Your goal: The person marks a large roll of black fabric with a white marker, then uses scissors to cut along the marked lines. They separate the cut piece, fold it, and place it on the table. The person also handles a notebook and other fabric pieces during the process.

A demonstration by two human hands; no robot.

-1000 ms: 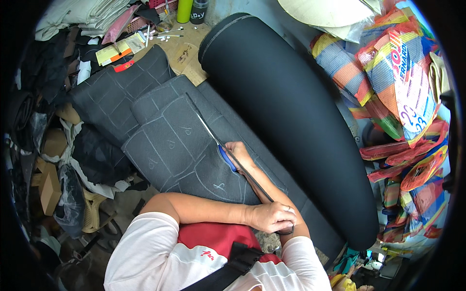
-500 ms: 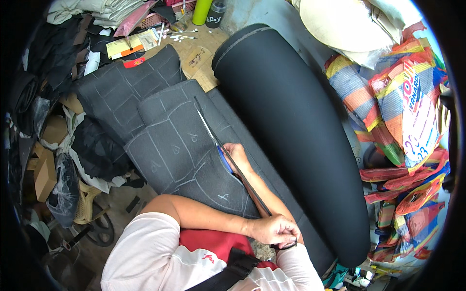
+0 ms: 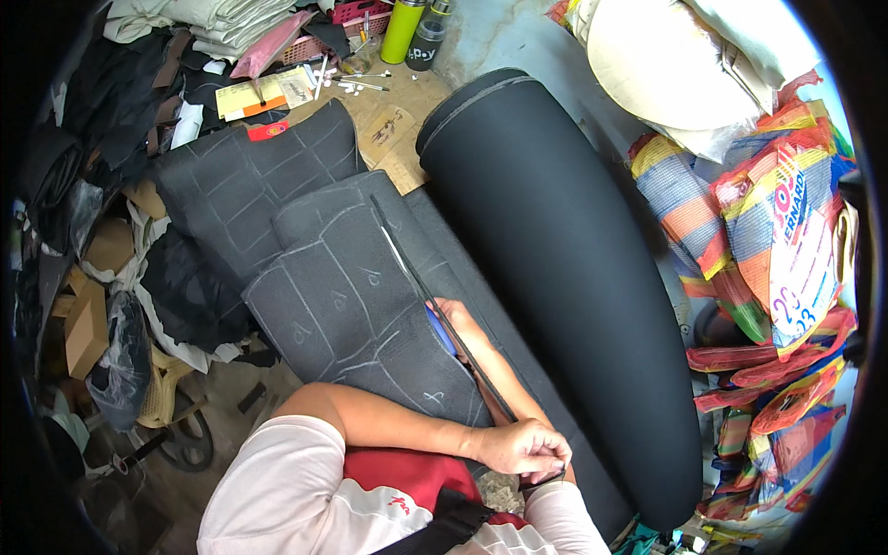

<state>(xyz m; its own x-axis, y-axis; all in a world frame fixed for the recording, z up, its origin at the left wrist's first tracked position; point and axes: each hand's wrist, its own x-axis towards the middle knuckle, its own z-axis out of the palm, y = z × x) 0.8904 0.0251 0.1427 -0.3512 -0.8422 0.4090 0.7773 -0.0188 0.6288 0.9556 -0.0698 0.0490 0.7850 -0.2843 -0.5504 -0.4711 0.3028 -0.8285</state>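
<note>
Tabletop [image 3: 427,100] carries chalk-lined grey fabric [image 3: 347,287]; black roll [image 3: 564,287] lies near bluish wall [image 3: 495,37].

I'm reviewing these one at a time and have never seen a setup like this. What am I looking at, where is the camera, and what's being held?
There is no machine here: these are a person's own bare hands. The camera sits on the person's head and looks down through a wide fisheye lens, so straight edges bend near the rim.

The right hand holds blue-handled scissors, their blades lying along the dark fabric, which is marked with pale lines. The left hand, near the right forearm, grips a narrow dark strip that runs up alongside the scissors.

A large black roll lies to the right of the fabric. Farther back are a green bottle and a yellow-and-orange pad.
</note>
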